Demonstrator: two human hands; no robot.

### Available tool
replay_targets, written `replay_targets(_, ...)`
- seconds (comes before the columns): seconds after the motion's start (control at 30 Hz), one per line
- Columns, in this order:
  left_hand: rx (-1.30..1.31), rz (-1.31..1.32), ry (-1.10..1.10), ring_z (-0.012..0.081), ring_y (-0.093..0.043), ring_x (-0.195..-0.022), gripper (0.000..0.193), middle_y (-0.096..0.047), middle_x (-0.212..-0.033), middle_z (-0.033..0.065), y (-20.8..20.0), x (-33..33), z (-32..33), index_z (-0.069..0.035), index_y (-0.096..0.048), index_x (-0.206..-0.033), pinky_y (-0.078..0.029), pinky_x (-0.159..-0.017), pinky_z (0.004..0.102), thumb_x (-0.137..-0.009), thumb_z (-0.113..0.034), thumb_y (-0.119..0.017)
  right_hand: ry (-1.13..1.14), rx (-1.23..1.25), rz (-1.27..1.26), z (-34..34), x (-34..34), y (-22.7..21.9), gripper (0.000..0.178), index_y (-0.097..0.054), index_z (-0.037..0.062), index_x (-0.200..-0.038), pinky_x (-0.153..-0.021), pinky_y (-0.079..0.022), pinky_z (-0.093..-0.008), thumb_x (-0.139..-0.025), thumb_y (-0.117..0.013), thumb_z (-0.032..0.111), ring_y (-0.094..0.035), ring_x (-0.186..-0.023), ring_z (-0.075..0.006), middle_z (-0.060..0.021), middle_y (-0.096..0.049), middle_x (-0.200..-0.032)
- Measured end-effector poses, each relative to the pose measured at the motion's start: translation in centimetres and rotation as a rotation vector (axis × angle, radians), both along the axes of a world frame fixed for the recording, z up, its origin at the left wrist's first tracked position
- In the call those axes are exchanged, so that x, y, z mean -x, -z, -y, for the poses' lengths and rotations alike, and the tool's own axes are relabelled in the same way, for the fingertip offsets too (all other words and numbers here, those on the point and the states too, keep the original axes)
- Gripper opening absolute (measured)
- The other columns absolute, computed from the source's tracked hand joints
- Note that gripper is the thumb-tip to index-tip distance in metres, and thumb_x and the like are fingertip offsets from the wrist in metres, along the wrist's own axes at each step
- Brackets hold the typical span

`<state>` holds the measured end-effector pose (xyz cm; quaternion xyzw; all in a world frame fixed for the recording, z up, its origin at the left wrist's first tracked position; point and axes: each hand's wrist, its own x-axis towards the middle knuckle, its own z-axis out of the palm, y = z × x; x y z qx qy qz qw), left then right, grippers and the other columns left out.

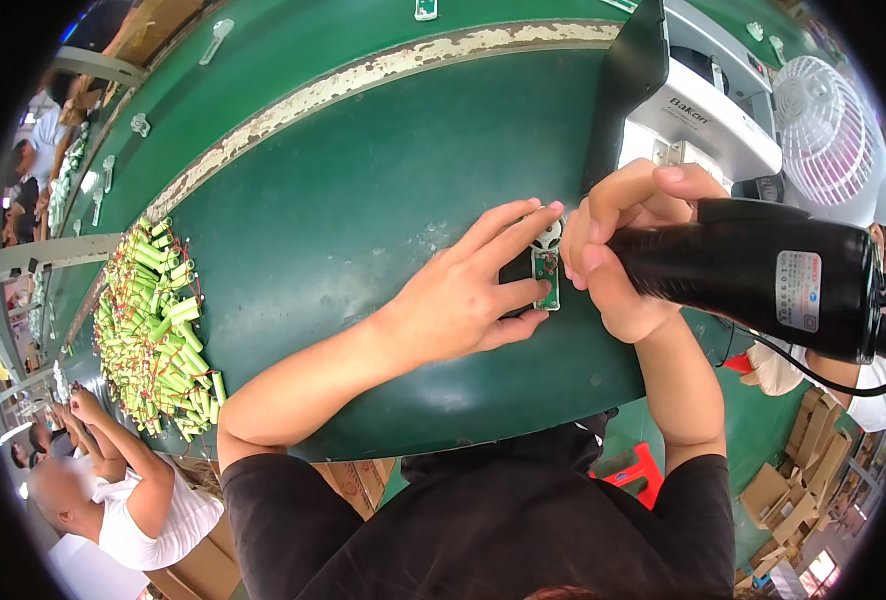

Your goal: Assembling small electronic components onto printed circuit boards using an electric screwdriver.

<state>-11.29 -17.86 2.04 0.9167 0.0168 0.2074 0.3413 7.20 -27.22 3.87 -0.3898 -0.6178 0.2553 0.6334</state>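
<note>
My left hand (468, 290) reaches across the green tabletop, fingertips pressed on a small device (546, 285) that lies flat. It has a narrow green circuit board with thin red wire and a round, pale spoked part at its far end. My right hand (638, 245) is closed around the narrow front of a black electric screwdriver (753, 265) just to the right of the device. The screwdriver's body points right and carries a pale label. Its tip is hidden behind my fingers, so I cannot tell whether it touches the device.
Green-wrapped batteries with red wires (158, 335) are heaped at left. A white and black machine (698, 115) and white fan (828, 130) stand at far right. Beyond a worn strip (363, 80), pale parts (218, 40) lie scattered. A person in white (148, 510) works lower left.
</note>
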Motion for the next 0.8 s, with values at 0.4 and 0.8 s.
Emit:
replay_targets(0.4,-0.046,-0.024,0.011,0.0382,-0.046,-0.135,0.02,-0.048,-0.145,0.0203,-0.1,-0.2,-0.4,-0.007,-0.072,-0.085,-0.056,-0.094,0.0424,-0.074,-0.019,-0.083,-0.065,-0.056,0.02,-0.5,0.2,0.1,0.073,-0.025,0.0167,-0.146,-0.053,-0.051,-0.0291,-0.087,-0.056,-0.011,-0.055,-0.058,-0.015,-0.0137,-0.05,-0.097)
replay_targets(0.8,-0.06,-0.022,-0.007,0.0379,-0.048,-0.133,0.021,-0.051,-0.139,0.0204,0.0,-0.1,0.0,-0.006,-0.072,-0.087,-0.054,-0.097,0.044,-0.075,-0.021,-0.082,-0.067,-0.091,0.019,-1.2,0.7,0.6,0.068,-0.034,0.0122,-0.142,-0.055,-0.05,-0.0274,-0.085,-0.059,-0.013,-0.057,-0.064,-0.0139,-0.0137,-0.05,-0.098)
